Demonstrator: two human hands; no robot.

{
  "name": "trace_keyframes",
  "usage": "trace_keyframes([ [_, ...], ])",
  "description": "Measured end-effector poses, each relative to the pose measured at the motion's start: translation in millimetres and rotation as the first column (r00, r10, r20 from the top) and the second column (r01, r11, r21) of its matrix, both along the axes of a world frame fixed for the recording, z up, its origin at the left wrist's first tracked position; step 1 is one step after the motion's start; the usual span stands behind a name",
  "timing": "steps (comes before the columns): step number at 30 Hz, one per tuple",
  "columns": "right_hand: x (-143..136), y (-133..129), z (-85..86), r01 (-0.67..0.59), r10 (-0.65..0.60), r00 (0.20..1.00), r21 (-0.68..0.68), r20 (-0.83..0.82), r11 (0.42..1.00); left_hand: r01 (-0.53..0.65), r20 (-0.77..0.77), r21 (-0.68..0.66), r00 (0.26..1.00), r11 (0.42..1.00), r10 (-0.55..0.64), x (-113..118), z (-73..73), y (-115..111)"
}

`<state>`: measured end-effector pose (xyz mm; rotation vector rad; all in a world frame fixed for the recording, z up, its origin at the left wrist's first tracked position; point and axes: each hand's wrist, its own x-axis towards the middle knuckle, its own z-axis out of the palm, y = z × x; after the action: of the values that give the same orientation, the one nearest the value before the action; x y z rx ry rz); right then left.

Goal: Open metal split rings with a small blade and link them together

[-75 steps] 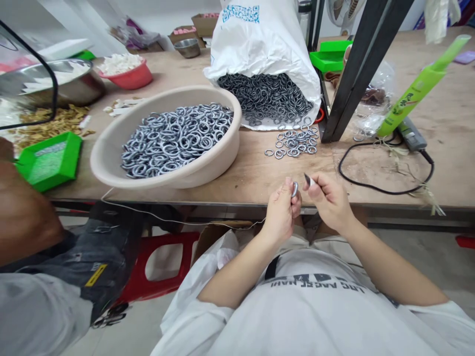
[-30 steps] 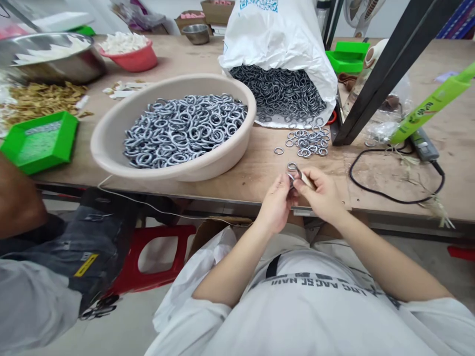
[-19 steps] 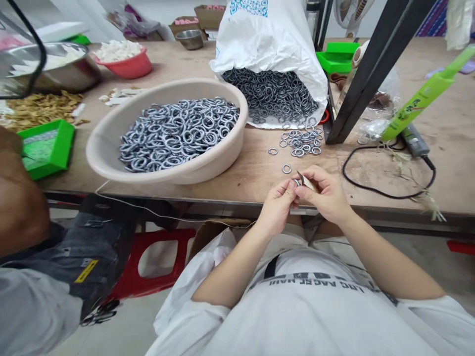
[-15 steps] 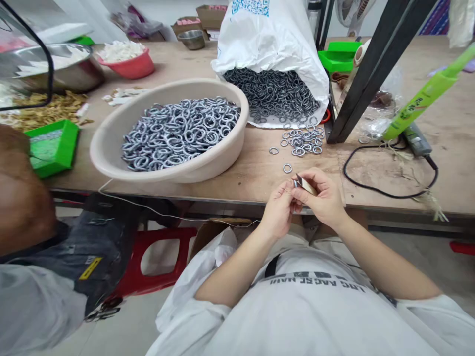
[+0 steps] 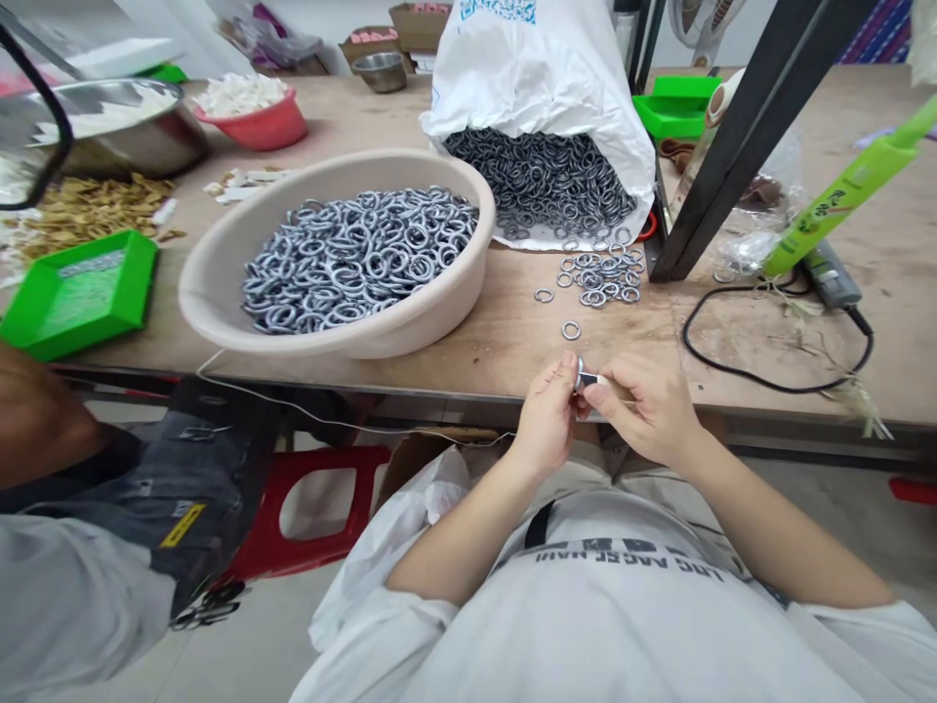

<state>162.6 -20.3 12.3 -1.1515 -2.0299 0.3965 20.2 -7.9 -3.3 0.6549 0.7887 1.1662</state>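
Close together at the table's front edge, my left hand and my right hand work on small pieces. A grey metal ring is pinched edge-on between my left thumb and fingers. My right fingers are closed on a small flat blade-like tool, whose dark end points at the ring; fingers cover the rest of it. Just beyond my hands lies a single loose ring. Farther back is a small heap of loose rings.
A beige basin full of rings stands to the left, and a white sack spills rings behind. A dark metal post, a green tube and a black cable are on the right. Another person's arm is at far left.
My right hand has turned over the tool, so its dark end now points left at the ring instead of upward. The other person's arm has lowered, uncovering more of the green tray.
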Motion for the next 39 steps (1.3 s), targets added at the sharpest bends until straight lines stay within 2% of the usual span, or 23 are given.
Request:
trace_keyframes([
  [7, 1, 2, -2.4, -0.055, 0.055, 0.998, -0.094, 0.003, 0.994, 0.065, -0.013, 0.058, 0.998, 0.996, -0.064, -5, -6.8, 1],
  [9, 6, 14, -7.3, 0.020, -0.022, 1.000, -0.150, -0.013, 0.988, 0.126, -0.024, 0.116, 0.992, 0.985, -0.124, -8, -8.1, 0],
  [11, 11, 37, -13.2, 0.180, -0.185, 0.983, -0.192, -0.010, 0.965, 0.200, -0.045, 0.179, 0.980, 0.963, -0.195, -13, -8.7, -1],
  [13, 13, 64, -18.2, 0.277, -0.266, 0.960, -0.183, 0.084, 0.943, 0.233, -0.066, 0.188, 0.972, 0.954, -0.224, -20, -8.8, -1],
  [16, 3, 96, -21.9, 0.275, -0.229, 0.923, -0.114, 0.309, 0.955, 0.161, -0.078, 0.096, 0.985, 0.982, -0.154, -33, -8.3, 3],
  [18, -6, 105, -21.8, 0.252, -0.185, 0.892, -0.114, 0.413, 0.961, 0.108, -0.074, 0.046, 0.992, 0.993, -0.104, -40, -7.7, 8],
  [21, -14, 107, -20.2, 0.263, -0.176, 0.856, -0.117, 0.485, 0.958, 0.044, -0.015, -0.027, 0.999, 0.999, -0.044, -46, -6.1, 16],
  [24, -11, 107, -21.0, 0.277, -0.183, 0.861, -0.137, 0.475, 0.951, 0.007, 0.097, -0.159, 0.995, 0.987, 0.008, -45, -3.3, 23],
  [26, -6, 109, -24.2, 0.281, -0.188, 0.892, -0.180, 0.410, 0.943, 0.002, 0.141, -0.209, 0.990, 0.978, 0.028, -42, -0.9, 25],
  [28, -2, 112, -27.9, 0.273, -0.201, 0.938, -0.241, 0.283, 0.931, -0.022, 0.120, -0.196, 0.992, 0.980, 0.047, -39, 0.9, 27],
  [31, 1, 106, -28.3, 0.179, -0.208, 0.977, -0.373, -0.039, 0.910, -0.075, 0.040, -0.120, 0.996, 0.990, 0.080, -34, 1.6, 25],
  [33, -1, 92, -22.7, 0.043, -0.194, 0.927, -0.421, -0.322, 0.906, -0.070, 0.012, -0.095, 0.997, 0.993, 0.071, -29, 1.3, 22],
  [35, -5, 70, -14.4, -0.072, -0.180, 0.815, -0.404, -0.551, 0.912, -0.025, 0.018, -0.099, 0.999, 0.995, 0.027, -20, 1.6, 18],
  [37, -10, 49, -8.0, -0.091, -0.223, 0.731, -0.417, -0.645, 0.904, 0.048, 0.051, -0.103, 0.998, 0.993, -0.043, -7, 2.8, 13],
  [39, -15, 32, -6.7, -0.068, -0.309, 0.686, -0.481, -0.659, 0.874, 0.116, 0.086, -0.094, 0.990, 0.989, -0.108, 7, 4.1, 9],
])
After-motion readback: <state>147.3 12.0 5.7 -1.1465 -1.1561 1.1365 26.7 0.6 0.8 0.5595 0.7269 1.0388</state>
